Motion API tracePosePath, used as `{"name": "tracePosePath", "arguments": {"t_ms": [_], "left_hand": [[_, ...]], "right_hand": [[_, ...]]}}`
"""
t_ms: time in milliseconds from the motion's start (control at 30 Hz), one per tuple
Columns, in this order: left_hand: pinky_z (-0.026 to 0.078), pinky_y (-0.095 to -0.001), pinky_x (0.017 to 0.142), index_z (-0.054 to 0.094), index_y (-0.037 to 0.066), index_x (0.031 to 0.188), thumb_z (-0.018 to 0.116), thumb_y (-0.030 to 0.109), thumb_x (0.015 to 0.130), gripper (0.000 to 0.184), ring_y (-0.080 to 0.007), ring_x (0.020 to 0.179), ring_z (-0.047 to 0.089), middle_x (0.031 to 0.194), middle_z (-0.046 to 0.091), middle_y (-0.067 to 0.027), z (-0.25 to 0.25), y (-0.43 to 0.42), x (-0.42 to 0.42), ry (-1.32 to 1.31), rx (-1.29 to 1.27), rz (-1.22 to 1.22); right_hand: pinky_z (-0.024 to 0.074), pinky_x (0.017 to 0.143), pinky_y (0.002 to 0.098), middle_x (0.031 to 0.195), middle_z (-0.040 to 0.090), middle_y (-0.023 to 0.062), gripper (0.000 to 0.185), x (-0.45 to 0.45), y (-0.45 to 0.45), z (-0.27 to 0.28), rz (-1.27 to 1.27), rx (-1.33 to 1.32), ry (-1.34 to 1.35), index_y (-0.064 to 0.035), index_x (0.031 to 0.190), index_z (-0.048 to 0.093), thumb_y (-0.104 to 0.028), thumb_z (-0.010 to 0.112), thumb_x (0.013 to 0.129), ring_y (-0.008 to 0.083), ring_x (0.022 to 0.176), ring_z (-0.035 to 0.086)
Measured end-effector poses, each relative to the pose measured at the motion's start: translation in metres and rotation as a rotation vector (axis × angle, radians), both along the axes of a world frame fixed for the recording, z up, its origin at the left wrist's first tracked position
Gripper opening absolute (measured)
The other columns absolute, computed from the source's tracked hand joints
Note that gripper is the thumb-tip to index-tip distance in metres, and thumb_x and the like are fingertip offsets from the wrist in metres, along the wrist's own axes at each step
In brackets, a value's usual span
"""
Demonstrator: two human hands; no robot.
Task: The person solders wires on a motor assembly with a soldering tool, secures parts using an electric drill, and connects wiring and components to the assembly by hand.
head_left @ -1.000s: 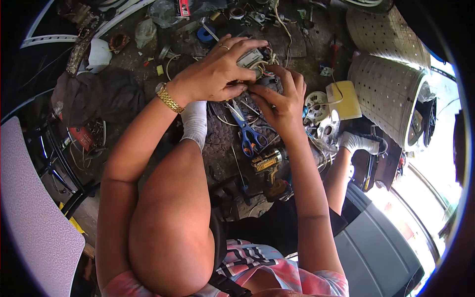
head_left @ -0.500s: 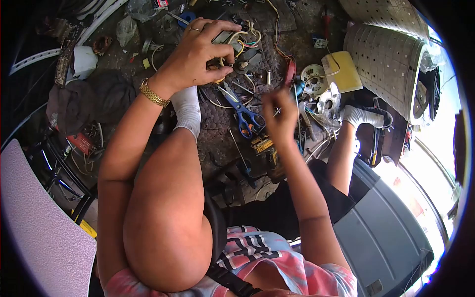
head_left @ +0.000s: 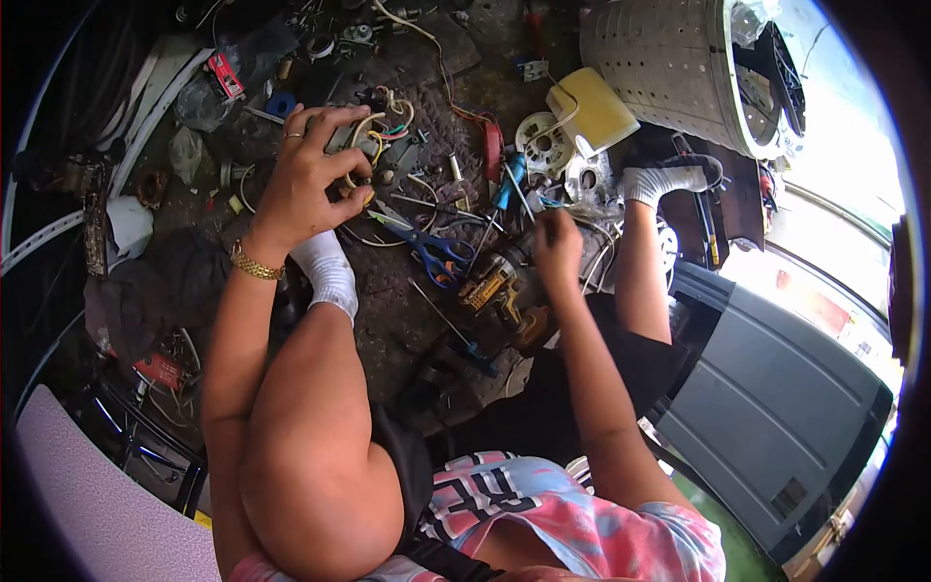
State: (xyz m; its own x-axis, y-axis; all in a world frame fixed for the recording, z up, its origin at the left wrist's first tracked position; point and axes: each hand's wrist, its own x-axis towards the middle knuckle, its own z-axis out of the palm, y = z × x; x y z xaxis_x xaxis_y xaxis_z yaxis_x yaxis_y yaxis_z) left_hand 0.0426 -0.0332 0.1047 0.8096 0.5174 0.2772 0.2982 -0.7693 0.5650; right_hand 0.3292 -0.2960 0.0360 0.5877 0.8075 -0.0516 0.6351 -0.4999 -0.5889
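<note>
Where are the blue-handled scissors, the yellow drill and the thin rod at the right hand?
Blue-handled scissors (head_left: 420, 242): head view, near the pivot.
Yellow drill (head_left: 491, 289): head view, on its body.
Thin rod (head_left: 520, 194): head view, along its shaft.

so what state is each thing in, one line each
left hand: curled over wired part
right hand: curled by metal rod, unclear if held
wires: loosely looped
scissors: lying, blades parted
drill: lying on its side
perforated drum: on its side
gold watch: worn, left wrist
</note>
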Motion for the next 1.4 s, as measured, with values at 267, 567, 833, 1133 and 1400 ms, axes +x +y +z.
{"name": "tracePosePath", "arguments": {"t_ms": [267,567,833,1133,1400], "left_hand": [[0.03,-0.0529,0.114,0.066,0.012,0.082,0.079,0.013,0.066,0.021,-0.0332,0.129,0.049,0.141,0.055,-0.0085,-0.001,0.007,-0.003,-0.026,-0.025,-0.017],[0.026,-0.061,0.116,0.066,0.014,0.084,0.081,0.017,0.068,0.022,-0.0332,0.128,0.048,0.139,0.054,-0.0048,-0.009,-0.001,-0.007,-0.064,-0.013,0.002],[0.029,-0.0621,0.115,0.068,0.014,0.084,0.081,0.018,0.069,0.02,-0.0328,0.127,0.048,0.138,0.054,-0.0026,-0.015,-0.006,-0.007,-0.097,-0.009,0.045],[0.03,-0.057,0.118,0.069,0.014,0.079,0.08,0.018,0.066,0.017,-0.0331,0.127,0.048,0.138,0.055,-0.0021,-0.012,-0.01,-0.004,-0.112,-0.006,0.083],[0.03,-0.0552,0.118,0.068,0.015,0.078,0.081,0.017,0.065,0.018,-0.0335,0.127,0.047,0.137,0.055,-0.0002,-0.017,-0.008,-0.005,-0.117,-0.013,0.088]], "right_hand": [[0.0484,0.101,0.0457,0.138,0.046,0.0319,0.091,-0.068,-0.122,-0.059,0.145,-0.654,0.064,0.0077,0.144,0.026,-0.013,0.079,0.073,0.0441,0.123,0.054],[0.0419,0.107,0.0416,0.136,0.052,0.0279,0.087,-0.083,-0.091,0.007,-0.225,-0.32,0.469,-0.0029,0.14,0.028,-0.005,0.078,0.069,0.0386,0.128,0.053],[0.0555,0.082,0.033,0.113,0.067,0.0095,0.052,-0.057,-0.035,0.161,-0.163,-0.243,0.703,0.0,0.132,0.056,-0.003,0.073,0.083,0.0204,0.097,0.068],[0.0498,0.102,0.0378,0.131,0.063,0.0123,0.066,-0.032,0.072,0.229,0.444,-0.114,0.722,-0.0027,0.14,0.049,0.001,0.072,0.079,0.0225,0.12,0.062],[0.0526,0.091,0.0333,0.115,0.071,0.0078,0.04,-0.046,0.104,0.236,0.518,-0.251,0.428,-0.0023,0.121,0.066,-0.001,0.074,0.082,0.018,0.105,0.066]]}}
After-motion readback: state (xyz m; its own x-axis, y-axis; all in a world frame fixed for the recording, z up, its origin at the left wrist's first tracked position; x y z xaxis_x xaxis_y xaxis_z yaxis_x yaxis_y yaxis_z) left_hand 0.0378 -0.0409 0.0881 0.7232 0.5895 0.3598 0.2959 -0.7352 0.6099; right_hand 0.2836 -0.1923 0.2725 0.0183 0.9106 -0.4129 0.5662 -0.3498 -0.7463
